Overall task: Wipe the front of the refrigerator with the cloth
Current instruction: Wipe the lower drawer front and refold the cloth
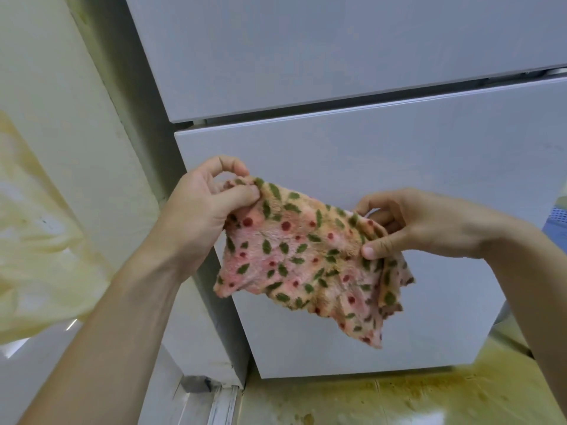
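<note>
Both hands, left (208, 207) and right (408, 225), pinch the cloth (306, 259) spread before the fridge (383, 164), its front apparently not yet wiped.

Logged cloth (303, 256) in front of refrigerator (368, 148) as pink-peach, printed with green leaves and red dots. Read refrigerator as plain pale grey-white. Noted cream wall (61, 118) left of refrigerator, yellow-brown stained floor (399, 400) below refrigerator, blue patch (559, 222) right of it.

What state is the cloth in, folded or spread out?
Mostly spread. The left hand and right hand pinch the cloth at its top corners; its right edge hangs doubled over.
</note>
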Motion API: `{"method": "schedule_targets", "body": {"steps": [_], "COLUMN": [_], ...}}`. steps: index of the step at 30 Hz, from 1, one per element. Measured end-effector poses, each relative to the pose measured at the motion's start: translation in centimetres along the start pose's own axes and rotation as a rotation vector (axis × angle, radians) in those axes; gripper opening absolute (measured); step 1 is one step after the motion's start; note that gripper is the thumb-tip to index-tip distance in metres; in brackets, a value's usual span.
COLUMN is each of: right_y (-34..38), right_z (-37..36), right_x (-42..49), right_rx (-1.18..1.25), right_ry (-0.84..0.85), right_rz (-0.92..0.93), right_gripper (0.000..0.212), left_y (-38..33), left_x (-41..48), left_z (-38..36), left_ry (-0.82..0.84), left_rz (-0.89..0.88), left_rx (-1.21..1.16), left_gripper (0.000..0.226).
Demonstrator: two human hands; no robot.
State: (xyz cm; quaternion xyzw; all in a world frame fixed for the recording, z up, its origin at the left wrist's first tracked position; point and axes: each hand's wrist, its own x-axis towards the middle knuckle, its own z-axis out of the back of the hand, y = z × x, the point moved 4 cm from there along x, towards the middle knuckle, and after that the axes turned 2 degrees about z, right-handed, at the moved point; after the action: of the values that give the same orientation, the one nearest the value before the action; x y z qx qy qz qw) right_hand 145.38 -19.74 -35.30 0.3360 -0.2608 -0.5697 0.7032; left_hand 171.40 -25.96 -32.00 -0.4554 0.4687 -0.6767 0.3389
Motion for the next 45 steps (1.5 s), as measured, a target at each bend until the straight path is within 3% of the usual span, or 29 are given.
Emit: {"method": "schedule_targets", "body": {"steps": [3, 8, 13, 17, 19, 24, 27, 30, 35, 38, 40, 43, 45], "right_y": [-0.4, -0.1, 0.7, 1.3, 1.5, 1.0, 0.5, 0.5, 0.2, 0.1, -0.1, 0.0, 0.6], "right_z": [0.3, 0.6, 1.5, 2.0, 1.9, 2.0, 2.0, 2.3, 2.4, 1.9, 1.4, 0.8, 0.6], "right_x": [-0.2, -0.5, -1.0, -1.1, -0.9, -0.3, -0.4, -0.6, -0.6, -0.3, 0.0, 0.5, 0.4], "right_rx": [-0.232, -0.611, -0.463, -0.274, -0.121, 0.064, 0.059, 0.074, 0.096, 0.176, 0.121, -0.043, -0.134], "right_ry": [0.042, -0.016, -0.137, -0.256, -0.288, -0.347, -0.311, -0.277, -0.244, -0.206, -0.222, -0.335, -0.41], "right_rz": [-0.077, -0.181, -0.128, -0.023, 0.029, 0.045, 0.024, 0.023, 0.026, 0.039, 0.04, 0.061, 0.08], "right_gripper": [0.014, 0.037, 0.032, 0.025, 0.024, 0.013, 0.012, 0.021, 0.042, 0.046, 0.045, 0.033, 0.03], "left_y": [0.4, 1.3, 1.1, 1.1, 1.5, 2.6, 2.9, 3.2, 3.6, 4.0, 4.2, 4.7, 4.8], "left_x": [0.0, 0.3, 0.3, -0.4, -0.8, -1.6, -1.3, -1.0, -1.1, -1.5, -1.6, -1.3, -1.3], "left_z": [-0.4, -0.5, 0.1, -0.9, -1.7, -3.9, -4.3, -3.9, -4.0, -4.4, -4.4, -4.2, -4.2], "left_ry": [0.025, 0.108, 0.122, 0.266, 0.359, 0.567, 0.553, 0.496, 0.624, 0.725, 0.73, 0.659, 0.603], "left_rz": [-0.004, 0.043, 0.073, 0.155, 0.248, 0.3, 0.239, 0.242, 0.237, 0.27, 0.25, 0.259, 0.244], "left_rx": [0.128, 0.279, 0.477, 0.686, 0.718, 0.642, 0.706, 0.7, 0.522, 0.39, 0.273, 0.125, 0.069], "left_gripper": [0.028, 0.042, 0.06, 0.039, 0.041, 0.041, 0.019, 0.046, 0.049, 0.023, 0.014, 0.027, 0.024]}}
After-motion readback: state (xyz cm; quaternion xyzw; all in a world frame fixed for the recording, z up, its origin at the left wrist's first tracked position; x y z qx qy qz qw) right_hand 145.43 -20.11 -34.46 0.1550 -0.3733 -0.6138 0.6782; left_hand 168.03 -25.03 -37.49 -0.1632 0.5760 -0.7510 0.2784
